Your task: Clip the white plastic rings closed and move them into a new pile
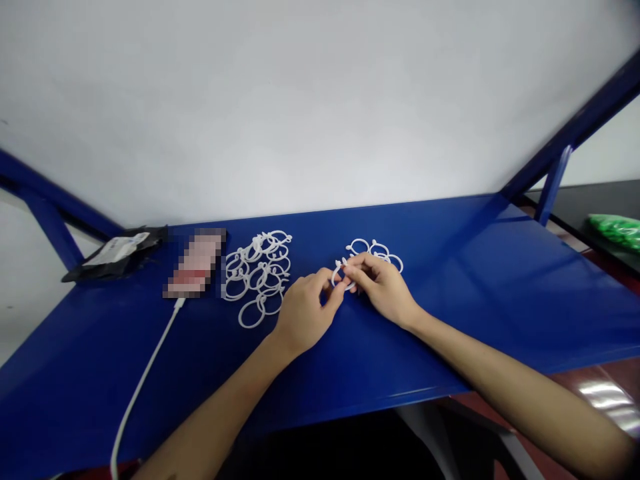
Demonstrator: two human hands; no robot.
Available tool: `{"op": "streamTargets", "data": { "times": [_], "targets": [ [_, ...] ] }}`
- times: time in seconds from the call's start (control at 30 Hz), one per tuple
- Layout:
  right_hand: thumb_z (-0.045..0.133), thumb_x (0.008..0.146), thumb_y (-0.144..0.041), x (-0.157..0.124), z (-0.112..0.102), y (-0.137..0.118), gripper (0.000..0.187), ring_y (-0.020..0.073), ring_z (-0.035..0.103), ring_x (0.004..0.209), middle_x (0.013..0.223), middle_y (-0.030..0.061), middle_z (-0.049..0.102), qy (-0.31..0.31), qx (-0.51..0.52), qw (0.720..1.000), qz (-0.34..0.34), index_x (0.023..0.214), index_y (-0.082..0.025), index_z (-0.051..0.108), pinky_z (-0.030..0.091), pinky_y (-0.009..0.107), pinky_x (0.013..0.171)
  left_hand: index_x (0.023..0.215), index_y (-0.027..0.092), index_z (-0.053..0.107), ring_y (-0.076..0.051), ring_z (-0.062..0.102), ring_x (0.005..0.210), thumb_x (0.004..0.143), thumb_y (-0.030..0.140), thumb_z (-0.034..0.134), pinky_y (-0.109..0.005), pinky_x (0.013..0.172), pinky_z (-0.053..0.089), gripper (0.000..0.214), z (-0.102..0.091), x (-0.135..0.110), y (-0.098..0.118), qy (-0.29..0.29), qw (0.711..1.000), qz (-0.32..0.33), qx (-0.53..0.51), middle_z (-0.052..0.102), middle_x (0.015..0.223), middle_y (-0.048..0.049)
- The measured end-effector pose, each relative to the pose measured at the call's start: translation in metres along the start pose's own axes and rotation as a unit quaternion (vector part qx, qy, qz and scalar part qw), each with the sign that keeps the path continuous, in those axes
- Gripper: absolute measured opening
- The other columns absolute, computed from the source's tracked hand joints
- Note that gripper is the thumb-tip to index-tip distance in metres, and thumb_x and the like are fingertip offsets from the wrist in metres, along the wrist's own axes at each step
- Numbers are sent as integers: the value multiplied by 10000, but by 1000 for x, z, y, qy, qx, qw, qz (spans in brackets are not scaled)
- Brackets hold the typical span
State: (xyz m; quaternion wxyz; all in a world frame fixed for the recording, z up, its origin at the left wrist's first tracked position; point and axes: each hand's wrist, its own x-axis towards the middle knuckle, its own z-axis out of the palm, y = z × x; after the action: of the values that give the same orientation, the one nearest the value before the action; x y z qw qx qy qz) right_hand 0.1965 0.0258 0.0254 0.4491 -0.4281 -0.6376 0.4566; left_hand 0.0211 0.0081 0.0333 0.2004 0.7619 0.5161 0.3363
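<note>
My left hand (305, 310) and my right hand (383, 287) meet over the blue table (475, 293), both pinching one white plastic ring (339, 275) between their fingertips. A small group of white rings (377, 250) lies just behind my right hand. A larger heap of white rings (257, 273) lies to the left of my left hand, close to it.
A blurred phone (195, 270) with a white cable (145, 377) lies left of the heap. A black packet (117, 253) sits at the far left. Blue frame bars (570, 133) rise at both sides. Something green (617, 230) lies on a dark surface at the right.
</note>
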Motion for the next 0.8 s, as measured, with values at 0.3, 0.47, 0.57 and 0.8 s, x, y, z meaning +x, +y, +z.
{"op": "streamTargets", "data": {
  "times": [0.3,0.47,0.57,0.8],
  "targets": [
    [669,917,-392,-2,-4,-3,217,93,568,555,748,8,689,-55,-27,998,-31,923,-194,758,448,224,519,860,211,622,-113,556,614,908,411,621,-246,606,426,207,-6,6,-11,-27,971,-81,-225,642,710,36],
    [568,993,-336,-6,-10,-4,242,95,574,593,711,3,651,-87,-126,976,-154,972,-203,770,457,224,576,865,231,673,-114,570,653,907,307,635,-253,641,423,95,-7,3,-6,-23,975,-29,-219,688,762,32],
    [484,1033,-320,-7,-14,-3,295,109,569,617,730,20,635,-112,-202,943,-241,1039,-195,751,459,233,588,777,223,659,-110,566,650,907,272,630,-253,646,422,141,-7,0,-3,-14,980,3,-201,680,746,33],
    [435,1049,-295,-7,-13,6,317,137,584,670,789,54,648,-98,-296,900,-306,1111,-149,709,478,249,608,969,235,645,-126,592,619,850,310,706,-266,619,467,153,-11,9,-12,-44,986,-30,-160,678,741,34]
  ]
}}
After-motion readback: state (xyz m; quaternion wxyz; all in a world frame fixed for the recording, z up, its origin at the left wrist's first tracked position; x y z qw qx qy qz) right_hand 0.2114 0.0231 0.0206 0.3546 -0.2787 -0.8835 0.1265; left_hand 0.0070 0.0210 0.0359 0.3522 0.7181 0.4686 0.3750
